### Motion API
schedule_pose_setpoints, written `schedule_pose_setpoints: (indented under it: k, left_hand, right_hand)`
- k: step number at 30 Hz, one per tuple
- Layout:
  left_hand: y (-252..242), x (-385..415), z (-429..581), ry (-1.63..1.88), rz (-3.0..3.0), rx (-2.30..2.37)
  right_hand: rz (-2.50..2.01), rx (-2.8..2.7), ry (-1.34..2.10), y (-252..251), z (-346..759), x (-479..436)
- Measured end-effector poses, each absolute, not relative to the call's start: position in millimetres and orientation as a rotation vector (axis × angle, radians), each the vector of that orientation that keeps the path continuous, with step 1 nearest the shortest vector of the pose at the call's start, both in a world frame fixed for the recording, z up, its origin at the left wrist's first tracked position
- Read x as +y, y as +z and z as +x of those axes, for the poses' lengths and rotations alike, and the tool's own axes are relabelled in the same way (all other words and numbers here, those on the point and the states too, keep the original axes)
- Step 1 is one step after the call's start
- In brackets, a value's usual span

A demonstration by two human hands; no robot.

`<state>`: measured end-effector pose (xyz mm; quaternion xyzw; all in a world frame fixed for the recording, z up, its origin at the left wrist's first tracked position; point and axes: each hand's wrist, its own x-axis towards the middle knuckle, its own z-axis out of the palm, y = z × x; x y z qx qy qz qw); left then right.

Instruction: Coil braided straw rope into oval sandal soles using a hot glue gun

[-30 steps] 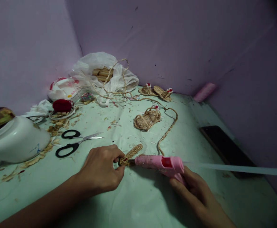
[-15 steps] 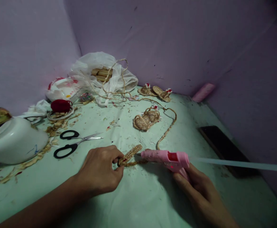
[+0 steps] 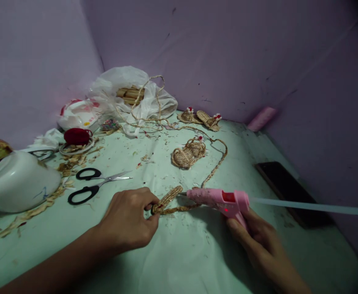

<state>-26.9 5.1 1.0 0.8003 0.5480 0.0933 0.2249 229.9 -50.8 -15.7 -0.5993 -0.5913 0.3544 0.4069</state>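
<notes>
Straw braid (image 3: 167, 199) lies at the lower middle of the frame. Its folded end is pinched between the thumb and fingers of the closed left hand (image 3: 130, 218) and pressed down on the pale green surface (image 3: 173, 261). The right hand (image 3: 255, 237), at lower right, is wrapped around the grip of a pink glue gun (image 3: 218, 199). Its nozzle points left and stands just beside the braid, near where a long braided cord (image 3: 216, 162) trails toward the upper middle. A clear glue stick (image 3: 314, 207) juts from the back of the gun toward the right edge.

The nozzle is close to the pinching fingers, so a slip of the tip or too generous a squeeze could put hot glue on skin. Excess glue might also bond the braid to the surface, or string across it. If the pinch eases, the fold looks likely to spring open.

The left fingertips are tucked under the hand, so how much braid they hold is unclear. I cannot tell whether the nozzle touches the straw or whether glue is flowing. The trigger finger is hidden behind the gun. A white vessel (image 3: 16, 183) is cut off at the left edge.
</notes>
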Motion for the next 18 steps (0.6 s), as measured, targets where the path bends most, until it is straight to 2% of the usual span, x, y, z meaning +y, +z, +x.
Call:
schedule_pose_setpoints:
  k: [11, 15, 18]
  left_hand:
    - [1.6, 6.3, -25.9, 0.228, 2.203, 1.518]
    - [3.9, 4.1, -26.0, 0.196, 2.215, 1.523]
    - [4.8, 2.8, -26.6, 0.172, 2.234, 1.526]
  right_hand:
    - [-1.642, -1.371, 0.843, -20.9, 241.5, -48.3]
    - [-1.555, -1.168, 0.910, -13.9, 247.6, -32.5]
    - [-1.564, -1.013, 0.839, -5.7, 258.0, -4.3]
